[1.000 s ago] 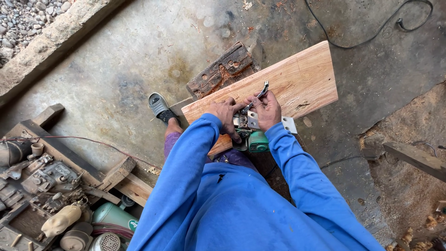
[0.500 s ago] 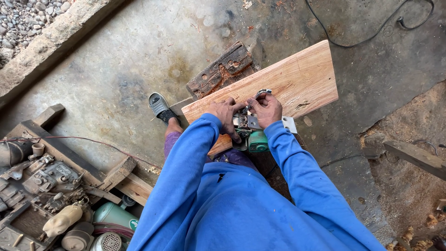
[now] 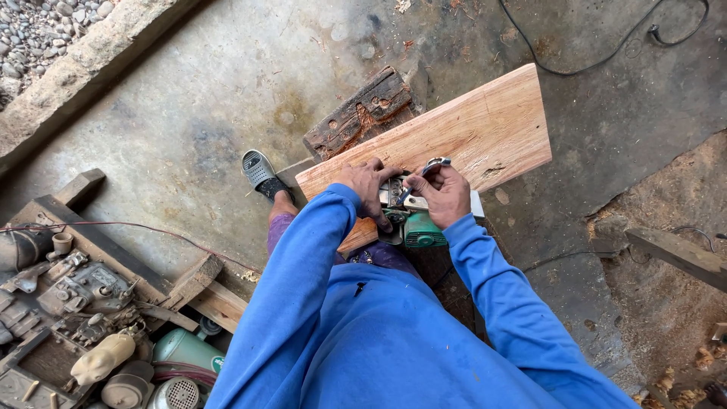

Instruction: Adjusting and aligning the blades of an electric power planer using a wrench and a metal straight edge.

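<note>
A long reddish wooden plank (image 3: 469, 129) lies across a dark weathered wood block (image 3: 360, 113). On its near end rests a green and silver power tool (image 3: 413, 220). My left hand (image 3: 369, 185) presses on the tool's left side. My right hand (image 3: 443, 193) grips a small metal wrench (image 3: 428, 168) set against the tool's top. Blue sleeves cover both my arms. My foot in a grey sandal (image 3: 261, 170) stands left of the plank.
A wooden crate of machine parts, a green motor and a tan handle (image 3: 102, 356) sits at lower left. A black cable (image 3: 606, 53) runs over the concrete floor at top right. Sawdust and a timber piece (image 3: 674, 254) lie at right. Gravel lies beyond a curb at top left.
The wrench in my right hand has swung from pointing up-right to lying lower and more level over the tool. My left hand stays on the tool.
</note>
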